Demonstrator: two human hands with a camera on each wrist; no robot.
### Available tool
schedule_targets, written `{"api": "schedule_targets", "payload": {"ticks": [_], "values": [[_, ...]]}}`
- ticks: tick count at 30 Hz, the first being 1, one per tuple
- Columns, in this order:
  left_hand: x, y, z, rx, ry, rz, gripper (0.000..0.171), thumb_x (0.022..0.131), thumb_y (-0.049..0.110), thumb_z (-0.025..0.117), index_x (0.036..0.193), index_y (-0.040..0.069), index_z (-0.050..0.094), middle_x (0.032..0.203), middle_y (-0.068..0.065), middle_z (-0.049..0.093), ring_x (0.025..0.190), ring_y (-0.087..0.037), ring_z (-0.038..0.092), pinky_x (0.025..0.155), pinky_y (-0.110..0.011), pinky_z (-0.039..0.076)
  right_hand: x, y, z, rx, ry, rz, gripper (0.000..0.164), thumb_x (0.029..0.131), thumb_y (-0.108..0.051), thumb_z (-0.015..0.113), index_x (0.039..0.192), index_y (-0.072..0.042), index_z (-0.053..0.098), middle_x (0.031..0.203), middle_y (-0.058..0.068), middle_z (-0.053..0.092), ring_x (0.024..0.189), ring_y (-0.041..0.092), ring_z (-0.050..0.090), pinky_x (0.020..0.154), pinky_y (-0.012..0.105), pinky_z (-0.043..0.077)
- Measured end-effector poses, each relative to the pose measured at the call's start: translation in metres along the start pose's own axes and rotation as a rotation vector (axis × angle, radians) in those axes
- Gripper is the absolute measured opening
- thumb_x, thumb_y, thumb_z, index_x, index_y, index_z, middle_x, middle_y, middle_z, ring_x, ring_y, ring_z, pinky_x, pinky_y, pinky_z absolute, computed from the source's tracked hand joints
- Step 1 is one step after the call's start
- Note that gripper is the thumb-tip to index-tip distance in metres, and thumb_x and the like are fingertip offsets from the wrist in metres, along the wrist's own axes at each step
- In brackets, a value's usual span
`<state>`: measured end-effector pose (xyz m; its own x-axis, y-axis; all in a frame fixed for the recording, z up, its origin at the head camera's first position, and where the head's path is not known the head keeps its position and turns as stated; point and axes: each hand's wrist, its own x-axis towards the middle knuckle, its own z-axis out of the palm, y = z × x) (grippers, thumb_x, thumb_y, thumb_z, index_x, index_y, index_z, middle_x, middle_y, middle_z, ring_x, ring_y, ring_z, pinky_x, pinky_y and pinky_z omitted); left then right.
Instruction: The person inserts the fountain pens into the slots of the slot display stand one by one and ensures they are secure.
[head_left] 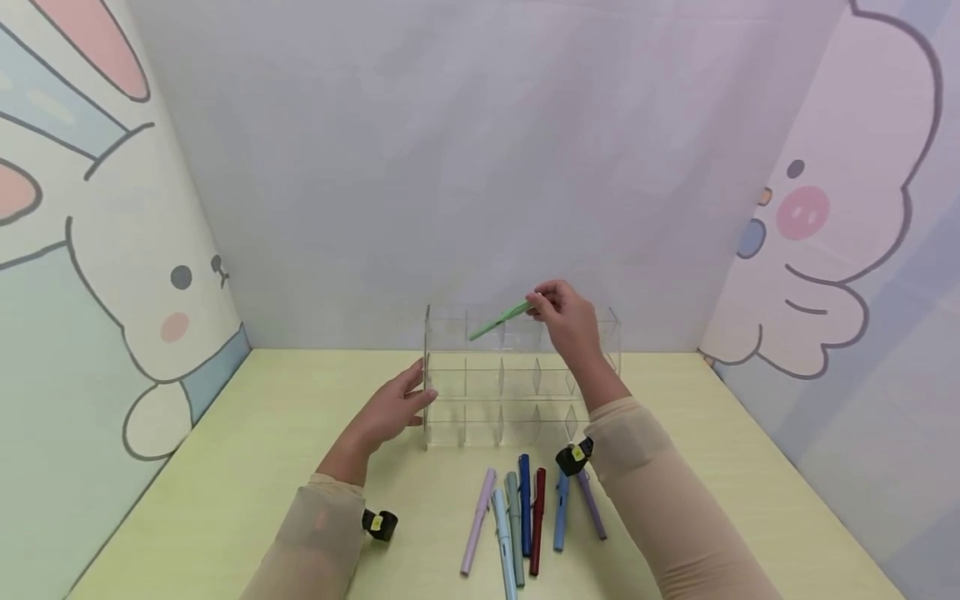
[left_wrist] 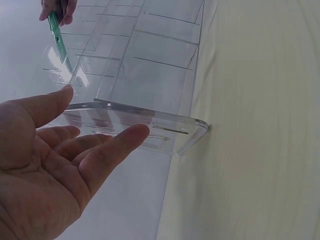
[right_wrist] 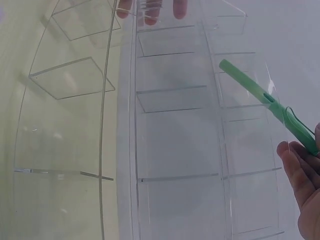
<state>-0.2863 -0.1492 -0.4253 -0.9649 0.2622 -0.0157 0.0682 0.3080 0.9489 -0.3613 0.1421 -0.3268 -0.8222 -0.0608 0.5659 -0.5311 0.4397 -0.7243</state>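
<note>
A clear acrylic organizer [head_left: 482, 398] with rows of divided compartments stands near the back wall. My right hand [head_left: 573, 325] is above its back row, pinching a green pen [head_left: 501, 320] by one end. The pen slants down to the left; in the right wrist view, the clip of the green pen [right_wrist: 245, 81] is near the fingers. At the organizer's left side is my left hand [head_left: 386, 410], fingers extended. In the left wrist view the left hand [left_wrist: 55, 160] has its fingers spread along the clear side panel [left_wrist: 165, 122]; firm contact is hard to tell.
Several pens lie in front of the organizer: a lilac pen [head_left: 478, 522], a light blue pen [head_left: 505, 537], a grey-green pen [head_left: 515, 533], a dark blue pen [head_left: 525, 508], a dark red pen [head_left: 537, 525], a blue pen [head_left: 561, 512] and a purple pen [head_left: 592, 507].
</note>
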Motion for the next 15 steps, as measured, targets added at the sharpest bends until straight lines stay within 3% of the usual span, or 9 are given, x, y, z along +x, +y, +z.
{"api": "schedule_targets", "payload": {"ticks": [15], "values": [[0.0020, -0.0007, 0.0012, 0.003, 0.003, 0.008, 0.073, 0.099, 0.038, 0.058, 0.158, 0.031, 0.017, 0.163, -0.008, 0.024, 0.140, -0.031, 0.042, 0.094, -0.045, 0.055, -0.0028, 0.0035, -0.0011, -0.087, -0.010, -0.036, 0.029, 0.098, -0.036, 0.060, 0.110, -0.011, 0.066, 0.093, 0.005, 0.072, 0.087, 0.021, 0.072, 0.079, 0.031, 0.059]]}}
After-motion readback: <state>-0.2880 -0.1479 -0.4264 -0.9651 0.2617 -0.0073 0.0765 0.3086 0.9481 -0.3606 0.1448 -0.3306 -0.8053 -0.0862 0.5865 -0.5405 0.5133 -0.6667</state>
